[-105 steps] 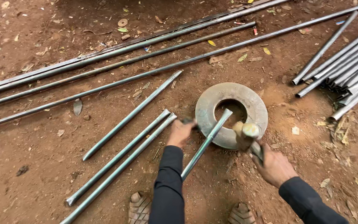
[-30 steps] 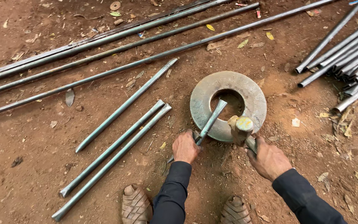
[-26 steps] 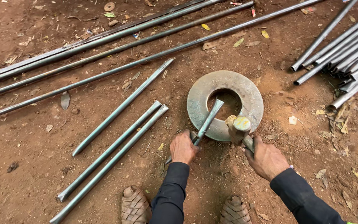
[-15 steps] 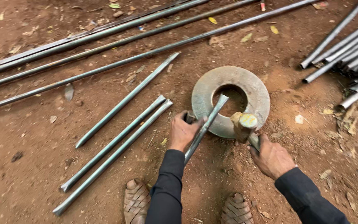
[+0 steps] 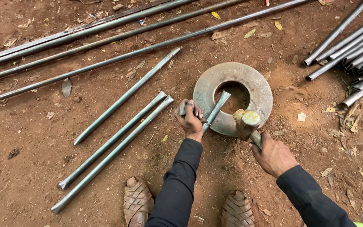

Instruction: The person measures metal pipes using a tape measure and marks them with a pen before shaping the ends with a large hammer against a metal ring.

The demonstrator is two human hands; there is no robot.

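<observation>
The left hand (image 5: 191, 120) is clenched around a short metal pipe (image 5: 213, 112), whose flattened tip lies on the inner edge of a heavy metal ring (image 5: 261, 90) at the centre of the frame. The right hand (image 5: 274, 156) grips a hammer (image 5: 246, 122), its head poised just above the ring's near rim. Three cut pipes (image 5: 118, 134) lie on the red dirt to the left, a pipe stack (image 5: 353, 46) at upper right.

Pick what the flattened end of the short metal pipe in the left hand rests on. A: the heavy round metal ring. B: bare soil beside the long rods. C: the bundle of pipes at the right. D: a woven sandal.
A: the short grey metal pipe, held in the left hand, lies with its flattened end on the heavy round metal ring, at the edge of its central hole.
</observation>
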